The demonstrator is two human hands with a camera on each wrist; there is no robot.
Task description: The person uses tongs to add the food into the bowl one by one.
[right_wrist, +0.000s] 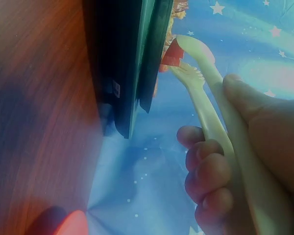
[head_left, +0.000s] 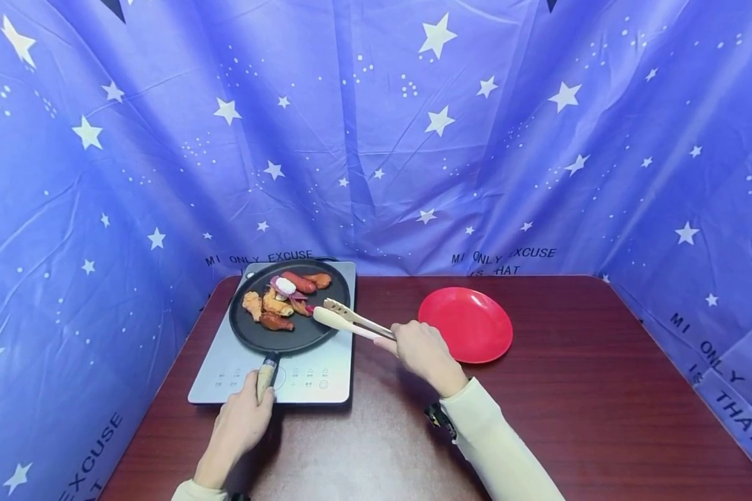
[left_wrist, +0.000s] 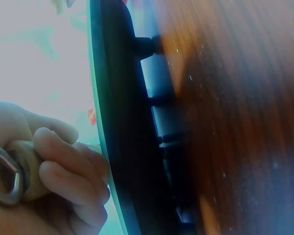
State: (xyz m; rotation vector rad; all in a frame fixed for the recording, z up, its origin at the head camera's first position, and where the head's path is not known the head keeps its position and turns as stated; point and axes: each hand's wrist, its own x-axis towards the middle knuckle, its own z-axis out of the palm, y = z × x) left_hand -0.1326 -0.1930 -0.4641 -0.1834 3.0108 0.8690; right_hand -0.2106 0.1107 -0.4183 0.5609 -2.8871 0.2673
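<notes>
My left hand grips the wooden-looking handle of a black frying pan. In the left wrist view, my fingers curl round that handle near its metal end ring. The pan holds chicken drumsticks, a sausage and other food pieces. My right hand holds cream-coloured tongs, their tips at the pan's right side. In the right wrist view, a red food piece sits between the tong tips; its kind cannot be made out.
Under the pan is a silver induction cooktop with touch markings. A red plate lies on the dark wooden table, right of the cooktop and behind my right hand. A blue star-patterned curtain hangs around the table's back and sides.
</notes>
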